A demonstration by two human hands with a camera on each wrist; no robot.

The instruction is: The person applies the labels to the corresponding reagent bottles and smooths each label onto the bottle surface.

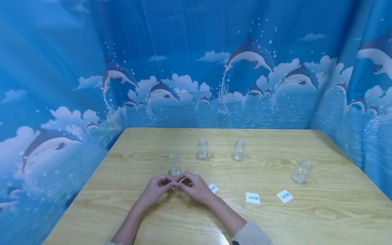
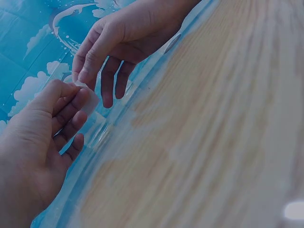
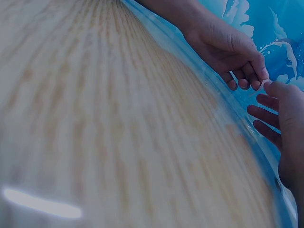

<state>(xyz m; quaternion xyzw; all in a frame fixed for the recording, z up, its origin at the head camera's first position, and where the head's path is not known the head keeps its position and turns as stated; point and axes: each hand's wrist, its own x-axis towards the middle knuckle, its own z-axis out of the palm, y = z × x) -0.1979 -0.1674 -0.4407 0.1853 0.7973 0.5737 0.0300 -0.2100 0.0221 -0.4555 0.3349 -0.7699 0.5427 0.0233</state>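
Observation:
My left hand [image 1: 155, 189] and right hand [image 1: 196, 188] meet fingertip to fingertip at the left of the table. Between them is a small white paper label [image 2: 90, 100], pinched by thumb and forefinger of each hand. In the left wrist view it hangs below the fingertips; in the head view the fingers mostly hide it. The other fingers of both hands are loosely bent. Just beyond the fingertips stands a clear glass jar [image 1: 175, 164]. Beside my right wrist lies a white label with dark writing [image 1: 213, 188], partly covered by that hand.
Two clear jars, a left one [image 1: 202, 150] and a right one [image 1: 238, 151], stand farther back. Another jar [image 1: 301, 172] stands at the right. Two written labels, one [image 1: 252, 198] and another [image 1: 284, 196], lie on the wooden table [image 1: 330, 217]. A dolphin-print curtain [image 1: 196, 61] surrounds the table.

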